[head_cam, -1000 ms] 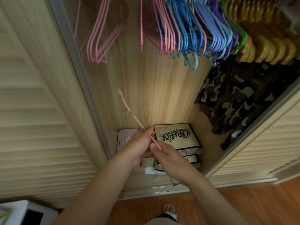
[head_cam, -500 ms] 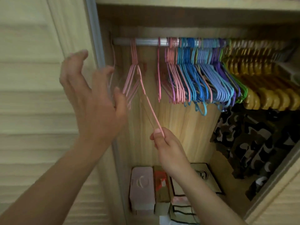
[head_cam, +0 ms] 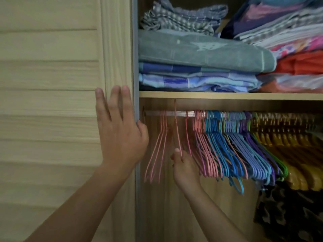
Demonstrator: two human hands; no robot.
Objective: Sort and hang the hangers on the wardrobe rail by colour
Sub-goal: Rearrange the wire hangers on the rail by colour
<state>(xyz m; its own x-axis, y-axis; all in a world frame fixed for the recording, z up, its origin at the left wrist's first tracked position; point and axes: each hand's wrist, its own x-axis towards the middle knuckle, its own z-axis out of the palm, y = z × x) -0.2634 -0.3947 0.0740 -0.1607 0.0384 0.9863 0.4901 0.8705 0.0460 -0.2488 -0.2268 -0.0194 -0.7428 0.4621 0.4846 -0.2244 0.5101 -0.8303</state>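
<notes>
Our right hand [head_cam: 183,165] pinches a pink hanger [head_cam: 176,131], its hook up at the rail [head_cam: 181,113], at six o'clock of the shelf [head_cam: 227,95]. Our left hand [head_cam: 118,130], fingers straight and slightly spread, presses the louvred door [head_cam: 52,102] at nine o'clock of the hanger.

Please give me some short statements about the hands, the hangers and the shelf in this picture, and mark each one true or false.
1. The right hand pinches a pink hanger that reaches up to the rail. True.
2. The left hand holds a blue hanger. False: it holds nothing; its fingers are straight and lie flat against the wardrobe door.
3. The yellow hangers hang at the left end of the rail. False: they are on the right; pink ones are on the left.
4. Folded cloths lie on the shelf above the rail. True.
5. The blue hangers hang between the pink and yellow ones. True.
</notes>
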